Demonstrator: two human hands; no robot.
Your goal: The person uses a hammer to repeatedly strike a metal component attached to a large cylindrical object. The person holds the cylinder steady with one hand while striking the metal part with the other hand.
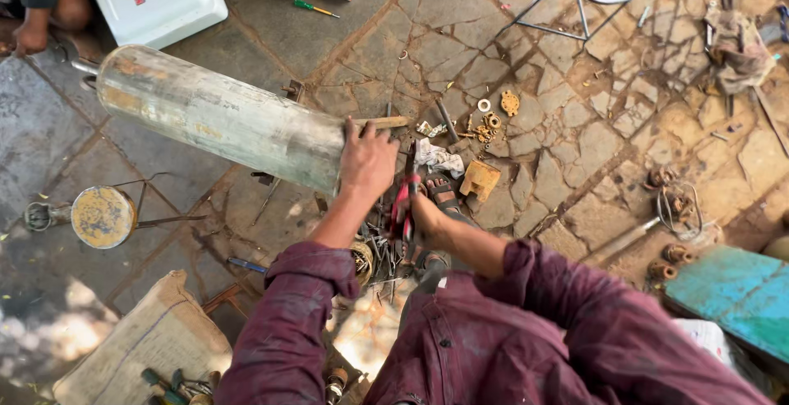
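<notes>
Left hand (367, 161) is being clamped on metal cylinder (222, 117) end rim | right hand (421, 217) is being closed around red-handled pliers (403, 204) | stone floor (575, 125) is being crowded by scattered parts.

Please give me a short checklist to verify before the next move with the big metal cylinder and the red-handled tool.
1. Left hand rests on the end of the long grey metal cylinder: ok.
2. Right hand has its grip closed on the red-handled pliers: ok.
3. Pliers tips touching the cylinder: cannot tell, the hands hide them.
4. Cylinder's far end supported: cannot tell.
5. Stone floor under the hands free of loose parts: not ok, small brass pieces and scrap lie there.
6. Another person's hand near the far end: not ok.
</notes>
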